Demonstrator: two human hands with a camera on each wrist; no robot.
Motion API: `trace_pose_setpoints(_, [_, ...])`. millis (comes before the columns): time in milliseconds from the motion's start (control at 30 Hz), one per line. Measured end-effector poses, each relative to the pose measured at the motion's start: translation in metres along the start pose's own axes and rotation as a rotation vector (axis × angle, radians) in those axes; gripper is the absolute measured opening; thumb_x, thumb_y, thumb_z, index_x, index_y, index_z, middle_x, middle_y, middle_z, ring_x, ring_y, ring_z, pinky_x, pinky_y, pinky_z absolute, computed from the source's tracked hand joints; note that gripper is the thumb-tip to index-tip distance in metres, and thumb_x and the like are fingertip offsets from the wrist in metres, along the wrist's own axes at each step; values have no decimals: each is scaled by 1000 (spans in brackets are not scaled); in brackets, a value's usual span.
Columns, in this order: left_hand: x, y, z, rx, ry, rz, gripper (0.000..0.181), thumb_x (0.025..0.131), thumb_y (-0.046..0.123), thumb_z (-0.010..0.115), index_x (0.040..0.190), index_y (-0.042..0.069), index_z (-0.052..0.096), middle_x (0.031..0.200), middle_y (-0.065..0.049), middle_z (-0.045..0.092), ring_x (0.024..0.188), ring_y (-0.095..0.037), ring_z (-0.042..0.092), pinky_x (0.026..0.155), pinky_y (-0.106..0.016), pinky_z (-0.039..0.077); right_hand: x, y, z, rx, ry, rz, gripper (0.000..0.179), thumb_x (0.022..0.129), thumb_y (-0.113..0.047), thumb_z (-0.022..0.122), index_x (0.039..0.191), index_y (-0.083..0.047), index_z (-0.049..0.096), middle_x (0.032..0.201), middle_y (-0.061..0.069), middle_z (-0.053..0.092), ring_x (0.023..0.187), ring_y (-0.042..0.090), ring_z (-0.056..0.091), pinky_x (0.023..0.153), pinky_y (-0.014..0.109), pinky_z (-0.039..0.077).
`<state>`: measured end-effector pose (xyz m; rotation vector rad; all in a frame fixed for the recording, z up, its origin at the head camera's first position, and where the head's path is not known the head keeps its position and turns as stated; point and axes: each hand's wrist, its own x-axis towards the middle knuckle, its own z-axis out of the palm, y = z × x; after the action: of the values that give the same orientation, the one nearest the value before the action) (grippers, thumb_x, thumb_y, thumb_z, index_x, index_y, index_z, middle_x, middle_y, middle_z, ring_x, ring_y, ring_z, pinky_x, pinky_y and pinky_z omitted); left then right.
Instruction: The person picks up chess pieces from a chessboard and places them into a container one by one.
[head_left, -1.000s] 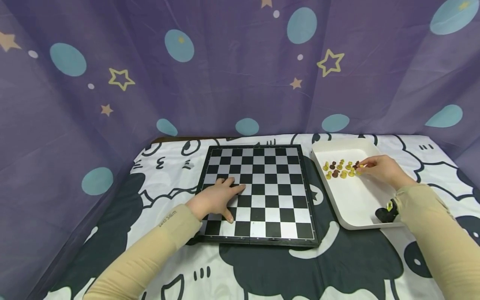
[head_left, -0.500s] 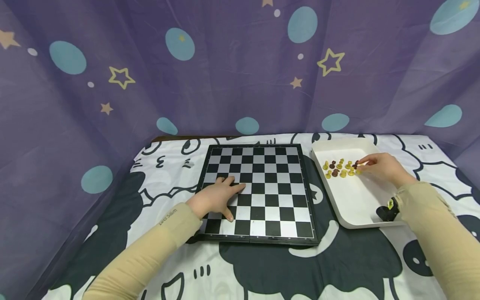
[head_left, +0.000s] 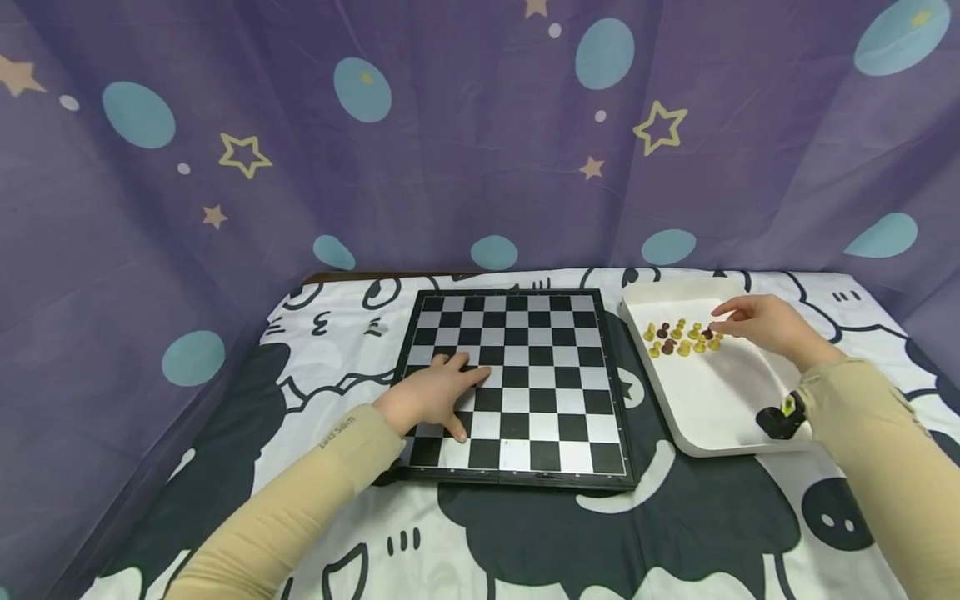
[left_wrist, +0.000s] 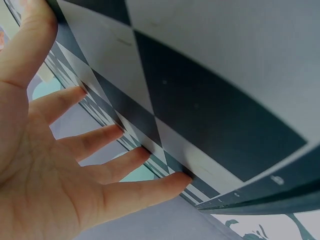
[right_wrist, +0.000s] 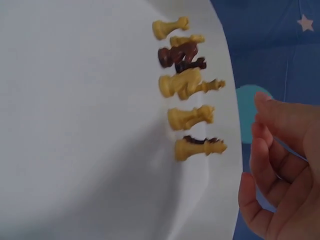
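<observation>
My left hand (head_left: 431, 396) rests on the left part of the black-and-white chessboard (head_left: 517, 429), its fingers spread wide. In the left wrist view the fingertips touch the squares. Over the far end of the white tray (head_left: 720, 425), my right hand (head_left: 768, 325) hovers just above the chess pieces, fingers loosely bent. No piece shows between its fingers in the right wrist view. Several yellow pieces (head_left: 685, 349) and a few dark brown ones, among them a brown knight (right_wrist: 177, 54), stand grouped upright in the tray. One dark piece is mostly hidden behind a yellow one (right_wrist: 192, 149).
The tray stands close to the board's right side. A patterned black-and-white cloth (head_left: 540, 542) covers the table. Behind it hangs a purple curtain (head_left: 465, 192) with stars and blue spots. A black wrist device (head_left: 782, 418) is worn at the right sleeve.
My right hand has lifted slightly up from the right edge of the piece group, leaving a dark piece there uncovered. The left hand stays in place on the board.
</observation>
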<state>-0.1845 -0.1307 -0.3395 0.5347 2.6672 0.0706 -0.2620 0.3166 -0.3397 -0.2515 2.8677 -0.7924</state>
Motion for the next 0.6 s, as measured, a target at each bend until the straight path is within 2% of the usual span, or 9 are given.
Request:
trace_pose_setpoints(233, [2, -4, 2, -9, -9, -8, 102, 63, 35, 85, 150, 22, 31, 155, -15, 20, 139, -40, 22, 103, -52, 40, -10, -23, 0, 12, -35, -68, 43, 92, -28, 62, 120, 4, 60, 97, 16, 66, 83, 16, 57, 69, 29, 46])
trace_pose_setpoints(400, [-4, -7, 1, -11, -10, -21, 100, 65, 36, 84, 149, 24, 32, 156, -14, 18, 142, -40, 17, 104, -56, 37, -27, -45, 7, 7, 7, -153, 38, 92, -26, 62, 118, 1, 62, 104, 17, 65, 90, 23, 60, 70, 30, 47])
trace_pose_setpoints(500, [-7, -7, 2, 15, 28, 5, 95, 68, 39, 82, 149, 25, 33, 156, -14, 20, 141, -41, 19, 104, -60, 35, -41, -54, 13, 10, 48, -207, 36, 91, -24, 62, 119, 0, 62, 111, 19, 63, 96, 30, 60, 73, 36, 49])
trace_pose_setpoints(600, [-13, -8, 0, 49, 117, 41, 88, 74, 44, 76, 148, 24, 34, 155, -15, 24, 140, -42, 23, 104, -63, 33, -55, -59, 18, 14, 96, -251, 36, 91, -21, 63, 120, 0, 60, 117, 21, 58, 101, 35, 58, 79, 45, 50])
